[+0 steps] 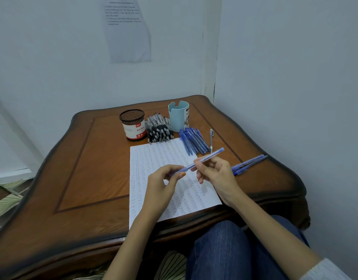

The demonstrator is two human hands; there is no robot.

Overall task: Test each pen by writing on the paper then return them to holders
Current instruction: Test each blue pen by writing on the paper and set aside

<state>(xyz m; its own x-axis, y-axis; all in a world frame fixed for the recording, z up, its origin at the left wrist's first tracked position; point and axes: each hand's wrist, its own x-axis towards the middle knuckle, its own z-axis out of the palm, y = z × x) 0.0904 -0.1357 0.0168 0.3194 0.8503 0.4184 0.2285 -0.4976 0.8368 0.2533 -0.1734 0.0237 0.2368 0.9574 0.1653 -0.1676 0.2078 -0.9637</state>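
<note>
Blue plastic pen (pixel 209 156) held slantwise above the paper (pixel 151 156), a white sheet covered in rows of small marks. Left hand (pixel 164 183) pinches its lower end between thumb and curled fingers. Right hand (pixel 217 172) grips the barrel, fingers curled. Glossy wooden table (pixel 93 158). Round black mesh holder (pixel 133 124) and pale blue plastic holder (pixel 179 118) stand upright at the back. Black pens (pixel 159 131) heaped between them; blue pens (pixel 194 141) lie beside the blue holder.

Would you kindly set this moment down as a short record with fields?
held pen: blue pen, pinched by left hand and right hand, over the paper
paper: covered in writing, flat on the table
holders: black mesh holder and light-blue holder, no pens sticking out
loose pens: black pens between the holders; blue pens right of the paper
</note>
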